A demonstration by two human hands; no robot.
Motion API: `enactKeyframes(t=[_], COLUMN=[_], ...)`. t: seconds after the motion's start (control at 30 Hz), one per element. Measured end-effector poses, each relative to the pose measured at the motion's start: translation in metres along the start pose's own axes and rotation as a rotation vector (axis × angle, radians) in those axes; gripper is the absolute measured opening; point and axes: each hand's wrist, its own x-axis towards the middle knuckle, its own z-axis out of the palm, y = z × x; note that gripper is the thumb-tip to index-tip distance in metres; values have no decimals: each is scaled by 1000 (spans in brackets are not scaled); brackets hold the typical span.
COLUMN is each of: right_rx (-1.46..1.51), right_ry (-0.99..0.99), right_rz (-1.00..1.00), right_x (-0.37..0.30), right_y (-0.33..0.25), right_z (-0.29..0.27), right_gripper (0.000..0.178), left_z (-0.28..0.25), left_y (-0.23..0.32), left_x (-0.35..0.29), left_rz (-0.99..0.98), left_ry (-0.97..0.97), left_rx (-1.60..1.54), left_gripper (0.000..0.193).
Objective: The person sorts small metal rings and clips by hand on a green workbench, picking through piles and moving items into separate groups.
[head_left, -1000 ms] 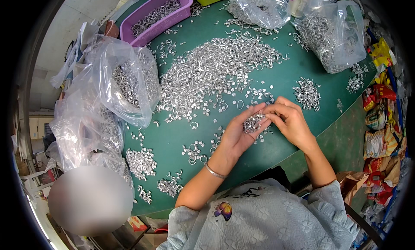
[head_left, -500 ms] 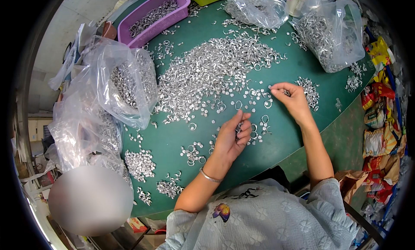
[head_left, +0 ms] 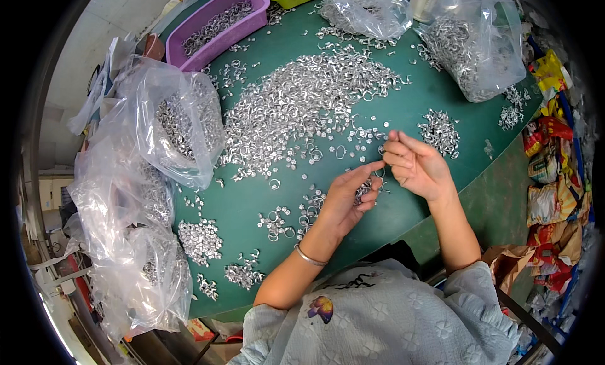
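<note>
My left hand [head_left: 350, 201] is curled around a handful of small silver metal pieces [head_left: 362, 192], its index finger stretched toward the other hand. Close beside it, my right hand [head_left: 417, 166] has its fingers folded in, with the fingertips near my left index finger. Whatever it pinches is too small or hidden to name. Both hands are over the green table. Beyond them spreads a large heap of silver ring-like metal pieces [head_left: 296, 106]. Loose rings, such as one ring [head_left: 341, 152], and tiny square-looking bits lie between heap and hands.
Small piles stand apart: bits [head_left: 200, 242] and curved pieces [head_left: 244, 274] at left, another pile [head_left: 440, 133] at right. Filled clear bags [head_left: 179, 122] line the left side, another bag [head_left: 476, 50] the far right. A purple basket [head_left: 217, 38] sits at the back of the green table [head_left: 403, 214].
My right hand has come back from the loose pieces toward my left hand, its fingers folding in. My left hand has shifted slightly right and nearer, index finger extended.
</note>
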Motion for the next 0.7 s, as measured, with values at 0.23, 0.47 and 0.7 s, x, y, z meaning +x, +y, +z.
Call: enactKeyframes(t=[0.23, 0.47, 0.7], right_rx=[-1564, -2407, -1850], right_ry=[454, 346, 269], right_rz=[-662, -827, -693], right_x=[-22, -30, -54], right_y=[-34, -41, -66], right_z=[-9, -25, -7], right_gripper=[17, 22, 30], left_z=[-12, -15, -19], left_y=[-1, -2, -1], left_x=[-12, -17, -20], left_rz=[72, 87, 100], left_ry=[55, 125, 160], left_rx=[64, 49, 33], left_gripper=[34, 31, 25])
